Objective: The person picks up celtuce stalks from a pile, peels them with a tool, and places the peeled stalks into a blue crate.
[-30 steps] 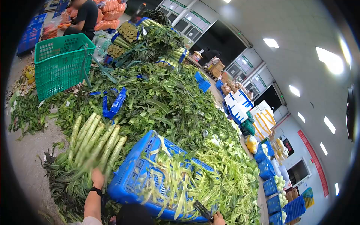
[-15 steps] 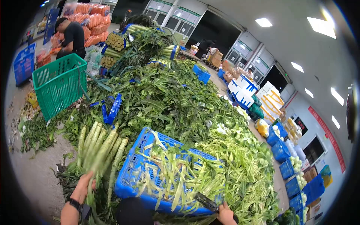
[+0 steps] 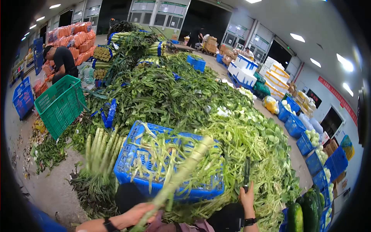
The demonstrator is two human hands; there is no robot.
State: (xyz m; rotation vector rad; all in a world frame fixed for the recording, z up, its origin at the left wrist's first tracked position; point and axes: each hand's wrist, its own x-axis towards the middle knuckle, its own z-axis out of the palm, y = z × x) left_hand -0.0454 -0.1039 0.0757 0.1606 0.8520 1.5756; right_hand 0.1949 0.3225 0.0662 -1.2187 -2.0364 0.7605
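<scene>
My left hand (image 3: 140, 213) is closed round the lower part of a long pale green stalk (image 3: 179, 176), which slants up to the right over a blue crate (image 3: 127, 154). Green peelings lie across that crate. To the right of it, my right hand (image 3: 247, 193) grips the black handle of a knife (image 3: 247, 172), its dark blade pointing up. More stalks (image 3: 102, 150) with leafy ends rest in a bunch at the crate's left side.
A large heap of leaves (image 3: 154, 92) rises behind the crate. A green basket (image 3: 60, 106) stands at the left, near a person in dark clothes (image 3: 65, 62). Blue crates (image 3: 295, 125) line the right side, with large dark green gourds (image 3: 309, 208) at the lower right.
My left hand has lifted one stalk from the bunch and moved right, over the crate's near side. The knife in my right hand now points up, farther right. The view has shifted.
</scene>
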